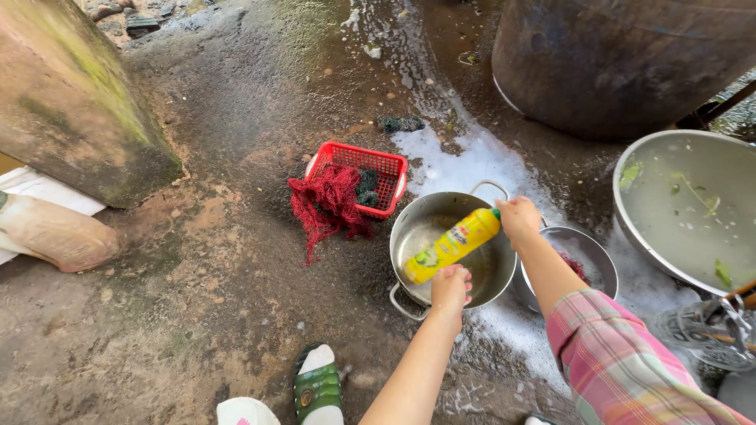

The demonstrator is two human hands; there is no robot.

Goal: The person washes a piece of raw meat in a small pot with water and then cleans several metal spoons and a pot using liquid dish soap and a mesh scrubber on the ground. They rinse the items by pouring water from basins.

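While over steel pot (441,228) | both hands' fingers grasp yellow bottle (453,245) | red basket (370,169) near rim

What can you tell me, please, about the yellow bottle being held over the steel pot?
The yellow bottle looks like plastic, with a printed label on its side and a green cap at its upper right end. It lies tilted, almost on its side, above the open steel pot, which has two loop handles and stands on wet, foamy ground. The left hand grips its lower, bottom end, and the right hand holds the capped end. Whether the cap is open cannot be told.
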